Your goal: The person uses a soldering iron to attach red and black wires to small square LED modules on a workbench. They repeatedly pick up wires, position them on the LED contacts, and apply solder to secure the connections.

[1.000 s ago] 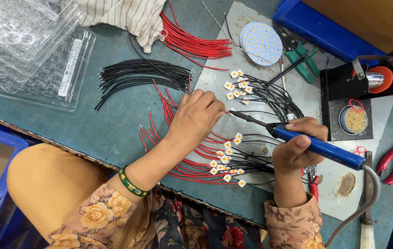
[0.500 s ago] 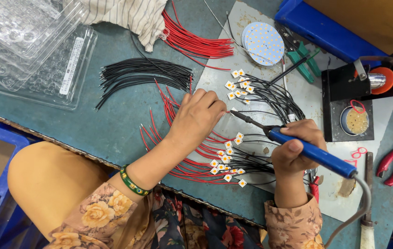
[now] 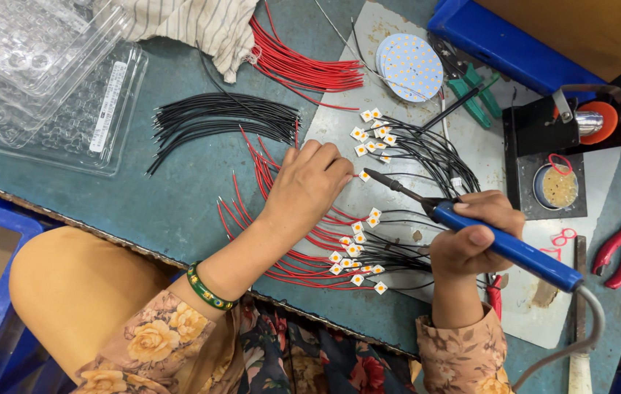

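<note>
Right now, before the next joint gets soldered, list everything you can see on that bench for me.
soldering iron: one, blue handle, grey cord, in the right hand, tip near a chip
small LED chips: many, white squares on wires, two clusters on the grey mat
red wires: one loose bundle at top, more wired to chips under the left hand
black wires: one loose bundle, centre left
round LED board: one, white, top centre
clear plastic trays: a stack, top left
striped cloth: one, top
green-handled tool: one, top right
iron stand: one, black, with tip-cleaner tin
red pliers: one, far right
left hand: pressing on the wires
right hand: gripping the iron
</note>
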